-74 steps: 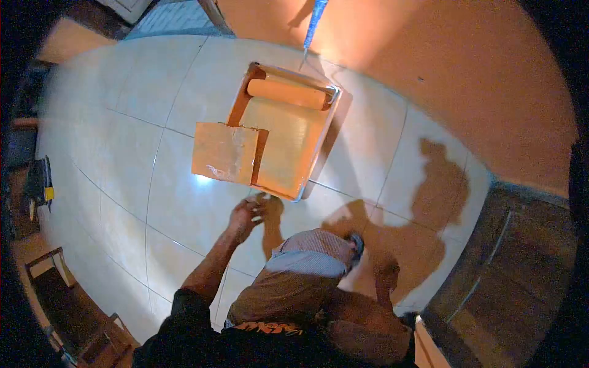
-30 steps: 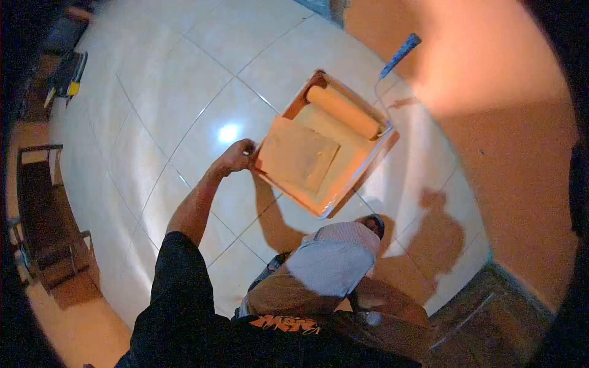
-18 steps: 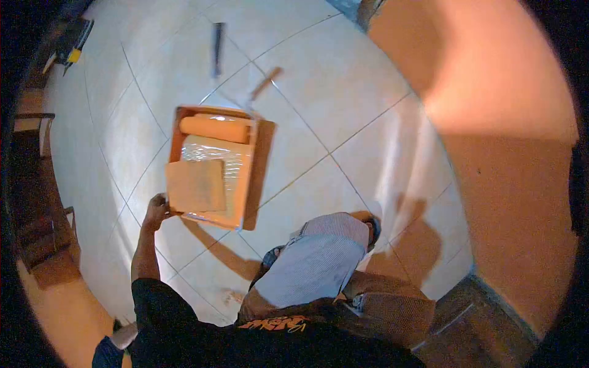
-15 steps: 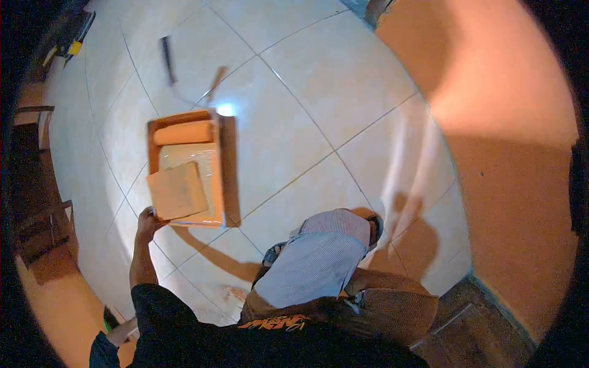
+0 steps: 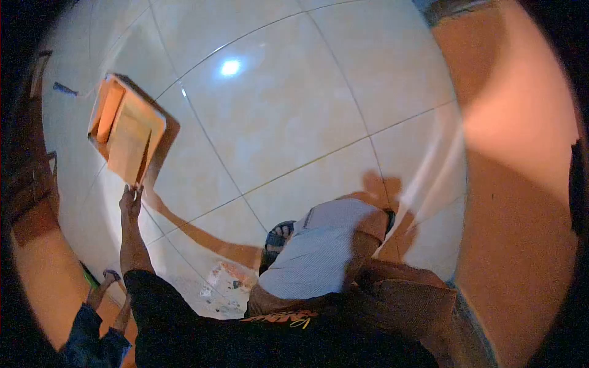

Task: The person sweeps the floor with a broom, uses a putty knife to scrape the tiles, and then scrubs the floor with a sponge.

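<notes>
An orange-stained paint tray [image 5: 132,144] lies on the pale tiled floor at the far left. A paint roller [image 5: 110,103] rests across its far end, and the blue handle [image 5: 64,90] sticks out to the left. A flat paint-coated sheet covers the tray's near part. My left hand [image 5: 130,200] is stretched out at arm's length and holds the tray's near corner. My right hand is hidden behind my bent knee and grey shorts [image 5: 319,254].
An orange-painted wall [image 5: 521,184] runs down the right side. My sandalled foot [image 5: 279,236] stands on the tiles, with paint scraps [image 5: 224,279] beside it. Another person's foot [image 5: 101,285] and jeans show at the lower left. Dark furniture [image 5: 30,184] lines the left edge.
My left hand took hold of the tray's corner and dragged it from beside the orange wall across the tiles to the far left. The view swung left with it.
</notes>
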`<action>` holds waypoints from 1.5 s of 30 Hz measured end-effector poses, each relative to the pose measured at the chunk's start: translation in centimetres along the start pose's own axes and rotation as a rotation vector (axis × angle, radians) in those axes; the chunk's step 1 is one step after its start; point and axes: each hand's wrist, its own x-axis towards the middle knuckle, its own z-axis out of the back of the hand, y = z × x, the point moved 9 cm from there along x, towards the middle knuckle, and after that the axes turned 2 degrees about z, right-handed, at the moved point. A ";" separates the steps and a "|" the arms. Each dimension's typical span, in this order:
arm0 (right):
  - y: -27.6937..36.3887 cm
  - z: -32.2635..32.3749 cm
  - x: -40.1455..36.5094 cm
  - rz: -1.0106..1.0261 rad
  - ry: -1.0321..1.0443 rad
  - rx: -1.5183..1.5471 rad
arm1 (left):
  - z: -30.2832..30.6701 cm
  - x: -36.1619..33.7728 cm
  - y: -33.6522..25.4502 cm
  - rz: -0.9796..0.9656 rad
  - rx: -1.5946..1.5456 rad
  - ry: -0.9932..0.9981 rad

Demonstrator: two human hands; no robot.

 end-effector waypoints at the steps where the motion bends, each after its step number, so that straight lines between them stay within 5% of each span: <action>1: 0.3 0.0 -0.2 0.008 0.004 -0.010 | -0.4 -1.0 -0.3 0.070 -0.344 -0.093; 2: 0.3 0.1 -0.2 0.015 0.006 -0.017 | -1.5 -2.8 -0.6 0.129 -0.688 -0.188; 5: 0.1 0.4 0.0 0.023 0.003 -0.024 | -6.0 -9.9 -6.2 0.264 -0.580 -0.208; 8: 0.6 0.6 0.1 0.028 0.013 -0.028 | -6.1 -9.7 -0.6 0.260 -0.330 -0.017; 9: 1.5 0.8 0.3 0.037 0.013 -0.028 | -9.9 -14.6 -5.0 0.281 -0.370 -0.216; 11: 1.2 0.3 0.0 0.032 0.009 -0.024 | -15.0 -19.0 -8.3 0.389 -0.246 -0.225; 14: 2.3 -0.5 -1.2 0.000 -0.006 -0.014 | -21.4 -18.8 -10.0 0.281 -0.085 0.037; 20: 3.5 -1.6 -3.8 -0.123 -0.019 0.052 | -35.6 -13.9 -23.3 -0.122 -0.010 0.189; 23: 1.8 -1.1 -5.5 -0.250 -0.026 0.085 | -44.5 -11.9 -29.7 -0.534 -0.128 0.280; 24: 0.5 -1.3 -6.2 -0.303 -0.028 0.085 | -47.5 -9.8 -29.3 -0.500 -0.074 0.302; 27: -5.7 -1.1 -3.2 -0.462 -0.091 0.033 | -53.0 -12.1 -32.5 -0.901 0.165 0.133; 28: -8.0 -1.1 -2.4 -0.508 -0.118 0.023 | -52.9 -13.5 -33.0 -0.915 0.441 -0.096; 34: -16.2 -10.7 -4.2 -0.421 -0.515 0.735 | -51.6 -16.1 -34.2 -0.906 0.454 -0.369; 37: -16.2 -10.1 -5.2 -0.572 -0.439 0.355 | -50.2 -13.0 -32.3 -0.975 0.510 -0.422; 40: -15.6 -8.2 -4.9 -0.543 -0.621 0.379 | -50.4 -14.8 -34.0 -0.924 0.676 -0.461; 43: -14.3 0.7 -1.0 -0.455 -0.503 0.235 | -51.0 -14.2 -34.0 -0.824 0.551 -0.391; 44: -15.2 1.3 0.6 -0.338 -0.614 0.219 | -51.1 -14.1 -34.1 -0.835 0.561 -0.431; 45: -17.9 1.2 2.4 -0.432 -0.540 0.402 | -51.0 -13.7 -34.0 -0.835 0.597 -0.440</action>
